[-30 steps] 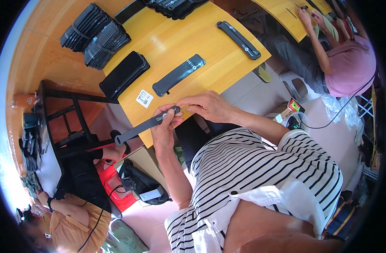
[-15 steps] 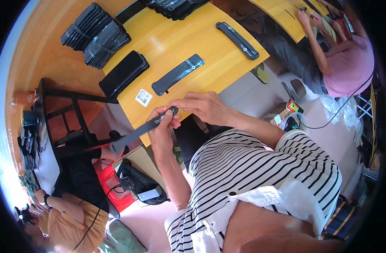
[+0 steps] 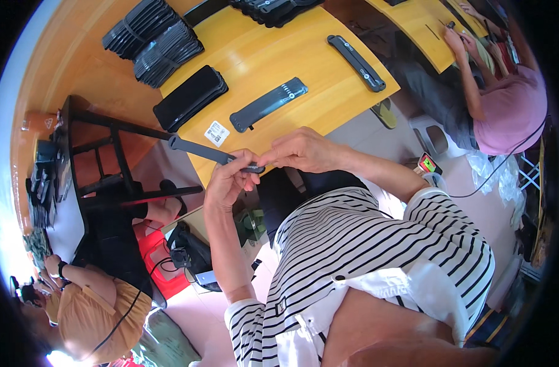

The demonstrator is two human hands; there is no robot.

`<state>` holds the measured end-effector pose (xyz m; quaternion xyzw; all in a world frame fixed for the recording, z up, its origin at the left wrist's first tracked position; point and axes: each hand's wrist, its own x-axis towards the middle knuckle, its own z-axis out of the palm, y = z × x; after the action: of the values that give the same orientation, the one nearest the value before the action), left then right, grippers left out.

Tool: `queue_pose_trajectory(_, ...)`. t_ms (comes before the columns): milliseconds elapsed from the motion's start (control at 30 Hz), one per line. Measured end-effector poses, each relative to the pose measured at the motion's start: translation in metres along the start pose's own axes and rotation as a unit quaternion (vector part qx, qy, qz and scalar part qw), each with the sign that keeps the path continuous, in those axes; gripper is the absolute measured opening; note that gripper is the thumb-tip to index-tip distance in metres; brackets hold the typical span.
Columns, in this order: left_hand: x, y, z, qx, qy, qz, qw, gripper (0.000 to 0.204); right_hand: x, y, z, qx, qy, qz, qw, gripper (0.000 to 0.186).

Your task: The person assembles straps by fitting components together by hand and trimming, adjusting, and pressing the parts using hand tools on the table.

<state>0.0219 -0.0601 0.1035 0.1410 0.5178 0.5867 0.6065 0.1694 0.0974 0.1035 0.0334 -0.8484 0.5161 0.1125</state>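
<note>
Yellow wood covers the table [image 3: 279, 46] that this person sits up against, and a brown wooden panel [image 3: 77, 67] rises past its left side. Just over the table's near edge, the left hand [image 3: 230, 177] has its thumb and fingers closed on a dark strap [image 3: 203, 150], gripping it close to its right end. From there the strap runs out leftward and away, its rounded far end hanging free near the table's left corner. Against the gripped end comes the right hand [image 3: 304, 150], its thumb and forefinger drawn together; I cannot tell whether they pinch something small

Beyond the hands, a second strap [image 3: 270, 104] lies flat and slantwise on the wood, with a white label [image 3: 217, 133] just to its left. Farther left sits a neat black stack [image 3: 191, 98], and past that, two banded bundles [image 3: 152, 43] side by side. Along the table's right edge lies a third strap [image 3: 356, 62], well apart from the others, while a dark pile [image 3: 276, 9] fills part of the far edge. Off to the far right, a co-worker in pink [image 3: 508, 110] bends over another yellow table [image 3: 423, 37]; near left, one in orange [image 3: 102, 312] sits beside a black-framed table [image 3: 123, 156]
</note>
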Motion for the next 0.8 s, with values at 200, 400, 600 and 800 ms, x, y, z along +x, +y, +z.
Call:
queue_pose_trajectory(200, -0.02, -0.004, 0.018, 0.159, 0.178, -0.006, 0.971, 0.037, -0.001, 0.003, 0.015, 0.118, 0.094, 0.097, 0.984, 0.023)
queue_pose_trajectory(400, -0.022, -0.016, 0.047, 0.245, 0.264, 0.083, 0.929, 0.028, -0.002, 0.004, 0.021, 0.266, 0.048, 0.176, 0.947, 0.025)
queue_pose_trajectory(600, -0.029, -0.021, 0.052, 0.27, 0.247, 0.115, 0.923, 0.027, -0.004, 0.011, 0.017, 0.374, -0.033, 0.208, 0.903, 0.026)
queue_pose_trajectory(800, -0.032, -0.025, 0.054, 0.269, 0.247, 0.13, 0.922, 0.025, -0.006, 0.008, 0.014, 0.399, -0.044, 0.212, 0.891, 0.025)
